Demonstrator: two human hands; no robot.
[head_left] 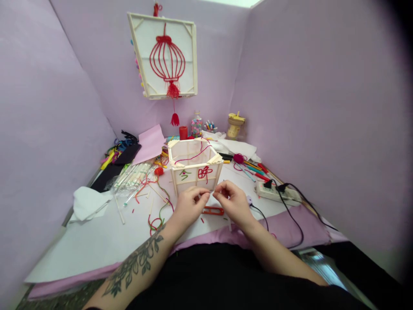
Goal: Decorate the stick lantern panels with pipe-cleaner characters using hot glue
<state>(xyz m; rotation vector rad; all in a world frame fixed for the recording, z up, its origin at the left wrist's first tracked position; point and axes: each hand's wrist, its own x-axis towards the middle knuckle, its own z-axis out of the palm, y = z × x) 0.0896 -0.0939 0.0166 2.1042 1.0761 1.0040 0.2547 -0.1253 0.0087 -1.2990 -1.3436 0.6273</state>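
Note:
My left hand [192, 204] and my right hand [232, 201] meet almost fingertip to fingertip, each in a pinch. Whatever lies between the fingers is too small to make out. Just behind them stands a box-shaped lantern frame [196, 183] of pale sticks with white paper sides. Its front carries a green character and a red character [205, 173] formed from yarn. Dark red yarn [193, 158] trails across its open top. On the table below my hands lies an orange utility knife [213, 210], partly covered by the right hand.
A finished lantern [167, 56] with a red yarn design hangs above. Left are loose yarn [158, 221], bagged sticks [130, 178] and white cloth or tissue [88, 203]. Right are pens [258, 172], a red yarn ball [238, 159] and a power strip [277, 192] with black cables.

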